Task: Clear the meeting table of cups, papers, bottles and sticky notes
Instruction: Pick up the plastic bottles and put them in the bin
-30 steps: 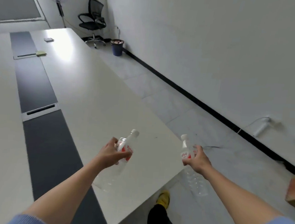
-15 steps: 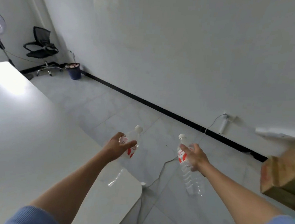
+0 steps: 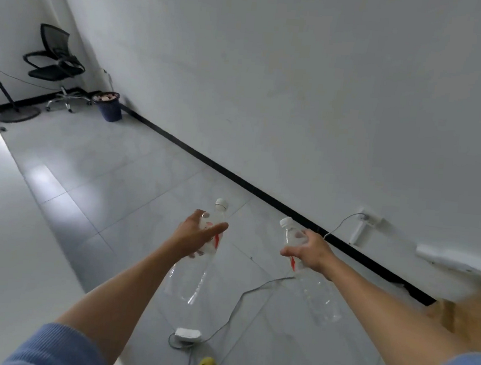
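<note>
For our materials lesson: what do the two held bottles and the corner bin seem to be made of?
Left bottle and right bottle: probably thin clear plastic, glossy; the floor shows through them, and their caps are white. Bin: dark blue, seemingly ribbed plastic, though too distant to be sure.

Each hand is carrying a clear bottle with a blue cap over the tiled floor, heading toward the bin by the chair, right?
Nearly. The head view shows white caps, not blue, on the left bottle in the left hand and the right bottle in the right hand.
</note>
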